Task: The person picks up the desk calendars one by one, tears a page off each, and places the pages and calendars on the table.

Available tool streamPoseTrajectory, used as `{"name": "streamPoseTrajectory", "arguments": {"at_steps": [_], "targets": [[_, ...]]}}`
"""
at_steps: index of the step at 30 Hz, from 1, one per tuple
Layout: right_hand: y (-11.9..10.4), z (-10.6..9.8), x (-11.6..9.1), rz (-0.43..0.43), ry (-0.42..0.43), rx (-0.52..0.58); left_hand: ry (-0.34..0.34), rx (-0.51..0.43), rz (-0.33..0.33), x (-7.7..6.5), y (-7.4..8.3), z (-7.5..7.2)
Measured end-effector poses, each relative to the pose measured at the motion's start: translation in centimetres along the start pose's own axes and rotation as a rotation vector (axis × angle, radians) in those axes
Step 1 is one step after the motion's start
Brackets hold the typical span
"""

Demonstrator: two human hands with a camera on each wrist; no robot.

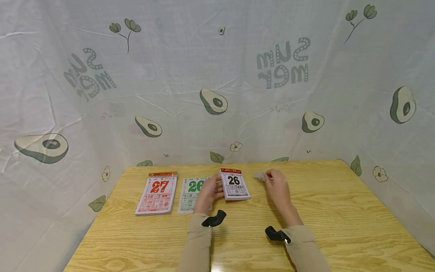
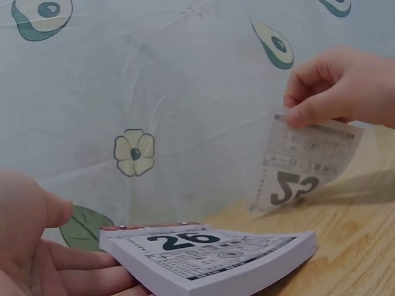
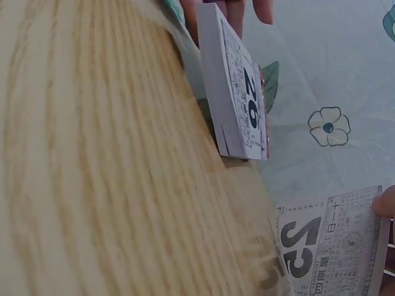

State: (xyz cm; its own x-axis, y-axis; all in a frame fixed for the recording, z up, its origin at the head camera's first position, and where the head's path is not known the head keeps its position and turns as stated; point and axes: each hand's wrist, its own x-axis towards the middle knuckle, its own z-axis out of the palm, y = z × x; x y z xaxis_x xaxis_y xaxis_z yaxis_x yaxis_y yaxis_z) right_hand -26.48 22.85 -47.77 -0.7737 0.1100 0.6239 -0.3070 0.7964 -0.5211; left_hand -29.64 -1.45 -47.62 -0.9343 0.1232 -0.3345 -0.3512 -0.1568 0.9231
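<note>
A small tear-off calendar (image 1: 234,187) with a black 26 and a red top strip lies in front of me. At its left side is my left hand (image 1: 210,192), the fingers extended and reaching under the edge in the left wrist view, the thumb lifted clear. To the calendar's right, my right hand (image 1: 279,189) pinches a thin calendar page (image 2: 296,163) by one edge, between thumb and fingers. The page is apart from the pad, and its print, a black 25 (image 3: 300,246), shows through reversed in the left wrist view.
A larger tear-off calendar (image 1: 157,194) with a red 27 and an orange top strip lies at the left. Between it and the small calendar is a green-printed 26 sheet (image 1: 186,196), partly covered by my left hand. A patterned curtain (image 1: 183,75) hangs behind the wooden table (image 1: 340,226).
</note>
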Motion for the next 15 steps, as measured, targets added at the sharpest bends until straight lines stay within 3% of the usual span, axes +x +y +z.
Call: {"name": "streamPoseTrajectory", "arguments": {"at_steps": [15], "targets": [[-0.6,0.1,-1.2,-0.001,-0.3,-0.073,0.006,-0.003,-0.005,0.0,0.1,-1.0]]}}
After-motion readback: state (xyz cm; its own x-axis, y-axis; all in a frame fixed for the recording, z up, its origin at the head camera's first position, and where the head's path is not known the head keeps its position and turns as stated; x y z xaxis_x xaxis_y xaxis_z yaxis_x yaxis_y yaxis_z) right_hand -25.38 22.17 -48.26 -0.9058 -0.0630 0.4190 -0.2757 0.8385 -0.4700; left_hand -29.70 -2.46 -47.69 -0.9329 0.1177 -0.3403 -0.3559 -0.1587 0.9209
